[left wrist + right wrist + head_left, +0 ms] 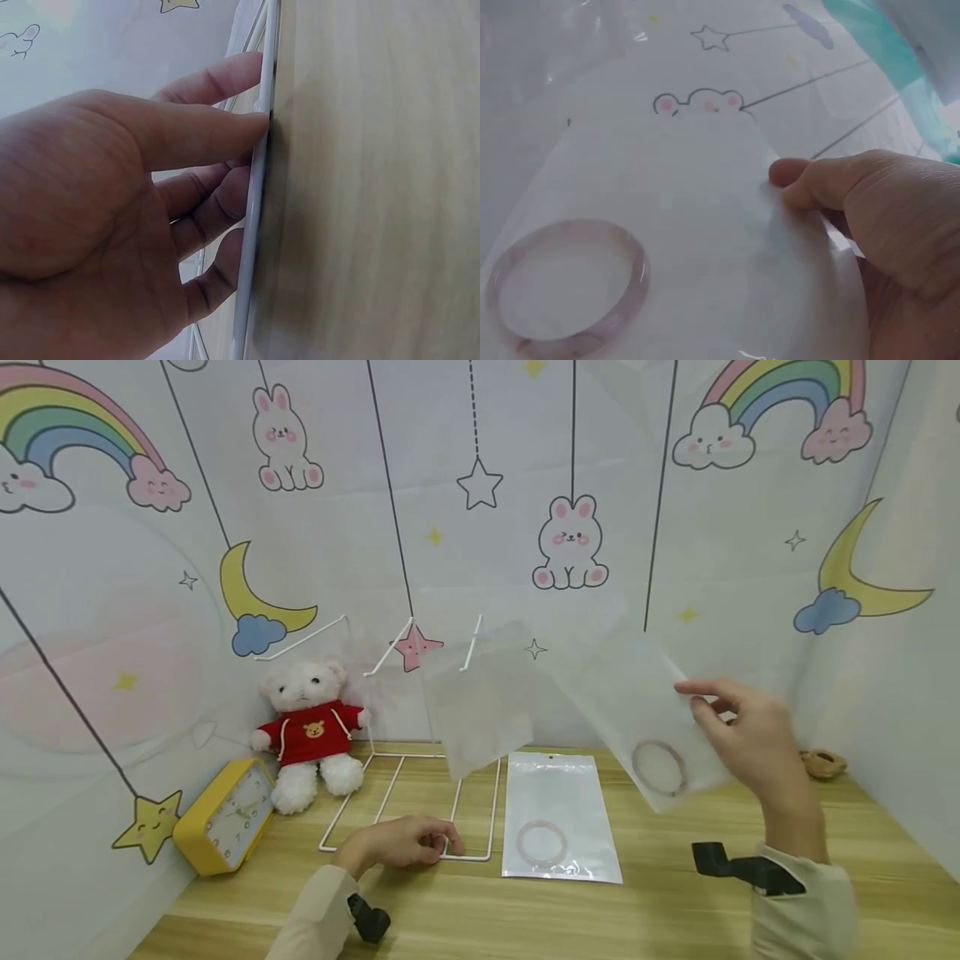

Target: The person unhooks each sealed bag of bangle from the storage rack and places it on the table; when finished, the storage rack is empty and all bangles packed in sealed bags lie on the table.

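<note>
My right hand (750, 743) pinches the right edge of a translucent plastic bag (630, 702) between thumb and fingers, holding it up tilted. Inside this bag is a pale purplish bangle (639, 277), low in the pouch. My left hand (397, 841) grips the front base bar of a white wire rack (472, 858); the left wrist view shows its thumb on the bar and fingers curled behind. Another translucent bag (480, 710) hangs by the rack's right prong. Flat on the table, right of the rack, lies a white-and-clear bag (570, 793) with a pinkish bangle (520, 845) in it.
A white teddy bear (315, 731) in a red sweater sits behind the rack's left side. Left of it stands a yellow alarm clock (225, 818). A small brown object (823, 764) lies at the far right. A patterned cloth (450, 568) hangs behind the wooden table (675, 918).
</note>
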Motion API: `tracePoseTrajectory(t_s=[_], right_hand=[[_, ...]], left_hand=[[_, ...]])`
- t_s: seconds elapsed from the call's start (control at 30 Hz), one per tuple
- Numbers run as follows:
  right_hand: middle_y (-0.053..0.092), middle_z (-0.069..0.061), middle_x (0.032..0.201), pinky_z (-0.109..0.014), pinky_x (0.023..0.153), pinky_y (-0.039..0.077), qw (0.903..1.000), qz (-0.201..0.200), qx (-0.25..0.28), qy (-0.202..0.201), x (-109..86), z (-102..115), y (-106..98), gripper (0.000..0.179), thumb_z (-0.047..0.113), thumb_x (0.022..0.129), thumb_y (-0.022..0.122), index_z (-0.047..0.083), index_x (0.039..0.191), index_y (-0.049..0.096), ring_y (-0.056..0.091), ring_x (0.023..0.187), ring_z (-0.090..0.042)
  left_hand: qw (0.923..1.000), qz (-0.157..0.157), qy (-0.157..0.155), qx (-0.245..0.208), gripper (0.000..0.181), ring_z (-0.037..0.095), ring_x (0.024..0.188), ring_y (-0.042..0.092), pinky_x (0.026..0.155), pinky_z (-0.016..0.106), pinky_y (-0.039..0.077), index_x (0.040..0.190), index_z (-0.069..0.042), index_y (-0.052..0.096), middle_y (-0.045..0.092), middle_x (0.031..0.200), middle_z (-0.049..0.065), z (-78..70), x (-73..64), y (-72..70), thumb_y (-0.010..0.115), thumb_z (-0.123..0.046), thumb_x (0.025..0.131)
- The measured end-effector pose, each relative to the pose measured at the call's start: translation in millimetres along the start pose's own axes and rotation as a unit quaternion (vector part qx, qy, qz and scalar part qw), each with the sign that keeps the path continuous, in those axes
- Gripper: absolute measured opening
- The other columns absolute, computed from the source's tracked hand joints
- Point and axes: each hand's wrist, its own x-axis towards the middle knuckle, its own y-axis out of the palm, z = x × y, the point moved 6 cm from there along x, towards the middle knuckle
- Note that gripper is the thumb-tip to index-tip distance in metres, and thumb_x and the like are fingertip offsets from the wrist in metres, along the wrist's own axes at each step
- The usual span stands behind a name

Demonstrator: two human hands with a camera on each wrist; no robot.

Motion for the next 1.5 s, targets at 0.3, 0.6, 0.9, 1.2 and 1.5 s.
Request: tracePoseTrajectory(t_s=[0.3,0.6,0.9,1.2,1.5], right_hand=[[0.067,-0.023,0.118,-0.03,0.055,0.046,0.9809,0.179,-0.04,0.065,-7.6,-28.6,25.6,0.025,0.007,0.097,0.062,0.004,0.12,0.071,0.064,0.083,-0.026],[0.064,-0.027,0.123,-0.041,0.069,0.053,0.9614,0.258,-0.024,0.094,-14.9,-47.6,45.9,0.025,0.004,0.095,0.06,-0.002,0.118,0.07,0.068,0.089,-0.032],[0.062,-0.032,0.121,-0.056,0.089,0.046,0.9456,0.285,-0.026,0.155,-24.5,-71.6,51.0,0.03,0.002,0.093,0.054,-0.012,0.118,0.065,0.052,0.117,-0.049],[0.061,-0.032,0.109,-0.037,0.063,0.053,0.9227,0.325,0.029,0.205,-41.8,-100.4,45.0,0.029,-0.003,0.091,0.054,-0.018,0.115,0.059,0.062,0.084,-0.028],[0.058,-0.031,0.12,-0.042,0.072,0.055,0.8926,0.358,0.045,0.27,-67.6,-138.0,42.8,0.037,-0.006,0.086,0.05,-0.014,0.121,0.059,0.059,0.095,-0.03]], left_hand=[[0.9999,0.002,0.008,-0.01,0.025,0.005,0.067,0.044,0.063,0.021,0.036,0.111,-0.008,0.067,0.051,0.08,-0.004,-3.1,-0.7,0.6,0.055,0.006,0.093],[0.9999,0.002,0.0,-0.014,0.026,0.007,0.069,0.045,0.064,0.022,0.036,0.111,-0.008,0.067,0.051,0.082,-0.003,-2.6,-0.4,0.2,0.056,0.005,0.094],[0.9999,0.001,-0.005,-0.012,0.026,0.007,0.071,0.045,0.065,0.023,0.036,0.111,-0.01,0.067,0.051,0.082,-0.003,-3.8,-0.6,-0.2,0.055,0.005,0.094],[0.9999,-0.001,-0.006,-0.011,0.025,0.01,0.073,0.046,0.066,0.023,0.036,0.111,-0.009,0.067,0.052,0.083,-0.002,-3.3,-0.5,-1.4,0.056,0.005,0.093],[1.0,-0.004,-0.007,-0.003,0.026,0.009,0.072,0.046,0.065,0.023,0.036,0.11,-0.011,0.067,0.052,0.083,-0.003,-3.2,-0.5,-0.8,0.056,0.005,0.093]])
